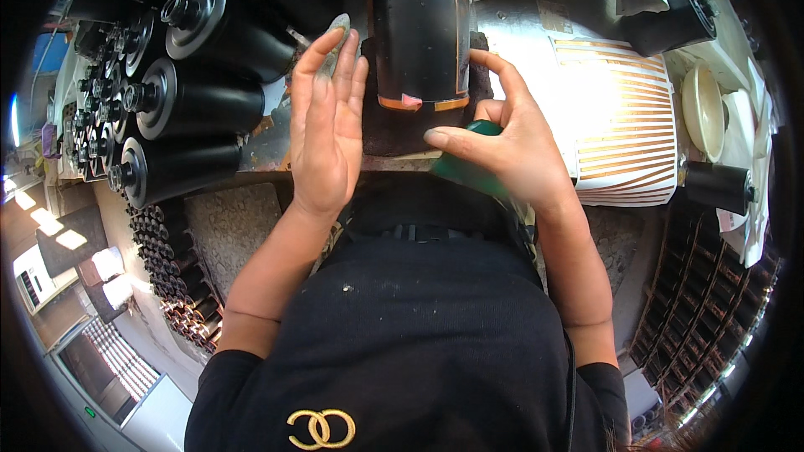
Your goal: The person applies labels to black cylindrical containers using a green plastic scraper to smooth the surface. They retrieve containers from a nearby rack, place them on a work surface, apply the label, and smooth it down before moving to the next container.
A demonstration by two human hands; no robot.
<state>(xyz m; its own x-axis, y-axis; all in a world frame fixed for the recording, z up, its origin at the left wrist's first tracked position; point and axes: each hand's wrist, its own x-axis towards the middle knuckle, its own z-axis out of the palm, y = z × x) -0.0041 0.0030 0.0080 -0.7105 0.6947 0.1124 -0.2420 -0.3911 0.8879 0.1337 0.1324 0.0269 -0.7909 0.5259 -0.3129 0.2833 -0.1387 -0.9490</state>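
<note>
Cluttered metal workbench [536, 33] held a black roller [419, 25] lying between flat, empty left hand [325, 117] and right hand [494, 146], which gripped a green tool [469, 169] while fingertips pinched orange tape [419, 103] that might wrinkle if the roller turned.

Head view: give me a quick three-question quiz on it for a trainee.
1. True or false: the left hand is flat and open beside the black roller.
2. What does the right hand hold against the palm? A) a green tool B) a white bowl C) a red cloth
3. On which side of the person does the stack of black rollers lie?

Key:
1. True. It stands palm-in at the roller's left side.
2. A. The green tool shows under the fingers, whose tips rest at the roller's orange band.
3. The person's left.
</note>
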